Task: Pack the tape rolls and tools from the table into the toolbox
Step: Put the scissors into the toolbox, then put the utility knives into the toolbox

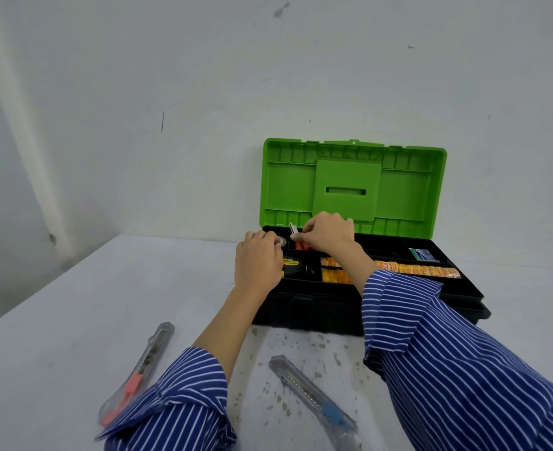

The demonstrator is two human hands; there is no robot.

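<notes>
A black toolbox [317, 312] with a bright green lid [353, 187] stood open near the tabletop's far edge, its lid upright against a white wall [203, 92]. Its top tray [460, 281] was split into compartments: a yellow and black tape measure [293, 266] lay in the front left one, two long orange printed rolls [415, 270] lay side by side along the front, and a small green and blue packet [423, 254] sat in a back right compartment. Something orange-red [300, 246] showed in a back compartment just under the right hand. The left hand [258, 262] reached over the tray's back left corner, fingers curled down onto a pale tape roll [281, 242] there; whether it gripped or only touched the roll could not be told. The right hand [327, 234] hovered beside it over the back compartments, thumb and fingertips pinched together on a small, thin silvery piece [292, 227] that stuck up at a tilt. Both arms wore blue sleeves with white stripes. On the white table [89, 304], near its front edge, lay two clear utility knives well apart from the box: one with a pink slider [145, 362] at the left, partly under the left sleeve, and one with a blue slider [314, 398] near the middle, on a patch of grey specks.
</notes>
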